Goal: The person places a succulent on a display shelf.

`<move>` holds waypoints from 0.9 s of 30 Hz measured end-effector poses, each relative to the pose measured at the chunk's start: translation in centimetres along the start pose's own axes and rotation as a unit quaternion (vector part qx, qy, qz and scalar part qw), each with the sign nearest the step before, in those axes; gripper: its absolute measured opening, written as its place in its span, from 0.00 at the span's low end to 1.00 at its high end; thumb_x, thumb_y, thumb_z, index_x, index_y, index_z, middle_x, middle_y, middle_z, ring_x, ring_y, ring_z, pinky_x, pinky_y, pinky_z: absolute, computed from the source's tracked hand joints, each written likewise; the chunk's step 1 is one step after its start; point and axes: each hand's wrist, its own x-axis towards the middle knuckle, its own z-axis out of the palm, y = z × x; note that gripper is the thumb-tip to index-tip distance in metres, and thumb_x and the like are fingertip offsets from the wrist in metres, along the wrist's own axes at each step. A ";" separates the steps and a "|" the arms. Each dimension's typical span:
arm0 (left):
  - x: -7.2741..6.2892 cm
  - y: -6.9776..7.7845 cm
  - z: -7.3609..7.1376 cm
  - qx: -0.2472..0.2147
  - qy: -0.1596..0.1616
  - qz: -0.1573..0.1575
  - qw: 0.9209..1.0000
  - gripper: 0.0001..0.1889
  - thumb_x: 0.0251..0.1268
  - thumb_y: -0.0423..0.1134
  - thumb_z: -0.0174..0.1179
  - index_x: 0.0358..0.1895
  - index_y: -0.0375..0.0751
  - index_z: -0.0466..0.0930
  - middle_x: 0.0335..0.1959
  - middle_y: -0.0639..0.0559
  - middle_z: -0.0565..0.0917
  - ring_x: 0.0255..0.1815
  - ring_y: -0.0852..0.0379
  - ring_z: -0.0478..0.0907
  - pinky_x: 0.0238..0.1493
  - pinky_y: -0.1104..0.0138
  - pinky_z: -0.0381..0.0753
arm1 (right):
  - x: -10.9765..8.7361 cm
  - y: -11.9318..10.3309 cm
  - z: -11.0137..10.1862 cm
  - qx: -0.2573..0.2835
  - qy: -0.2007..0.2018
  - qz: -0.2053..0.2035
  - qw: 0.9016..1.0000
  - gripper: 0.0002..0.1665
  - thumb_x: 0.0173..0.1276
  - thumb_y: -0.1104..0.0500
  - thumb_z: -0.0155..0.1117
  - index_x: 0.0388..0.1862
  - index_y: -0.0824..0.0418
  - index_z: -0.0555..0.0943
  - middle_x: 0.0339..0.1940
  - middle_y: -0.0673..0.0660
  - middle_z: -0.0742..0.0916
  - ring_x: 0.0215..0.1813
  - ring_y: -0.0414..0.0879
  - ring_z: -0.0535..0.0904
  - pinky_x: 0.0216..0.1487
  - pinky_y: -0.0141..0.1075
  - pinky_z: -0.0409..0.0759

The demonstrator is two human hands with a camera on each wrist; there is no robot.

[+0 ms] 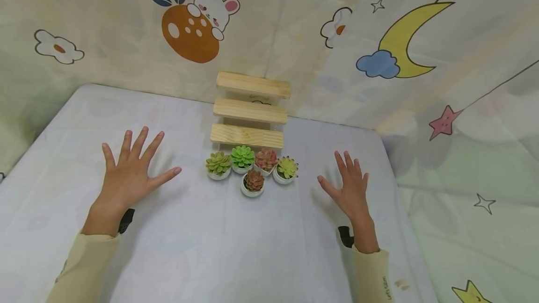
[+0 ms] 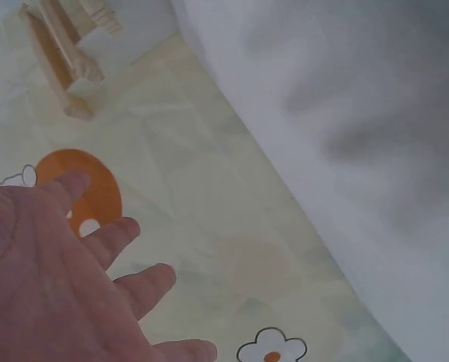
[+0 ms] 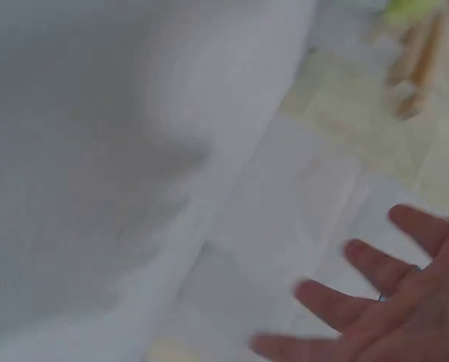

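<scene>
My left hand (image 1: 128,179) is spread over the left part of the table, fingers straight and apart, holding nothing. On the right side my right hand (image 1: 350,191) is spread likewise, its thumb toward the middle. Between them stand several small potted succulents in white pots: a yellow-green one (image 1: 218,163), a bright green one (image 1: 242,157), a reddish one (image 1: 266,159), a lime one (image 1: 287,168) and, in front, a brown one (image 1: 254,181). Right behind the pots rises a wooden three-step rack (image 1: 248,135). The left wrist view shows the rack's end (image 2: 62,68) beyond the spread fingers.
A white-covered table (image 1: 202,247) carries everything. Along its back edge hangs a cloth (image 1: 126,36) printed with a rabbit, flowers and a moon; it continues down the right side (image 1: 455,228). A black strap (image 1: 346,236) shows at the right wrist.
</scene>
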 end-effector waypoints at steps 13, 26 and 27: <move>6.5 0.1 2.4 -0.261 -0.045 -0.001 0.964 0.40 0.74 0.61 0.45 0.79 0.47 0.41 0.77 0.33 0.50 0.76 0.32 0.46 0.69 0.35 0.41 | 1.7 -4.5 3.0 0.250 -0.103 0.054 0.961 0.49 0.59 0.57 0.75 0.75 0.58 0.60 0.71 0.63 0.69 0.71 0.59 0.65 0.63 0.55 0.70; 10.6 2.5 5.3 -0.485 -0.147 -0.034 0.861 0.32 0.76 0.50 0.49 0.75 0.35 0.56 0.67 0.33 0.68 0.63 0.39 0.73 0.60 0.53 0.74 | 2.4 -5.6 5.9 0.231 -0.144 0.083 0.959 0.49 0.57 0.59 0.77 0.73 0.60 0.61 0.68 0.64 0.69 0.63 0.59 0.70 0.52 0.43 0.78; 10.8 2.6 5.4 -0.487 -0.148 -0.038 0.860 0.32 0.75 0.49 0.51 0.74 0.35 0.57 0.67 0.34 0.68 0.63 0.40 0.73 0.58 0.57 0.76 | 2.5 -5.8 5.9 0.229 -0.143 0.086 0.959 0.49 0.56 0.59 0.77 0.73 0.61 0.62 0.68 0.64 0.69 0.62 0.59 0.71 0.51 0.44 0.78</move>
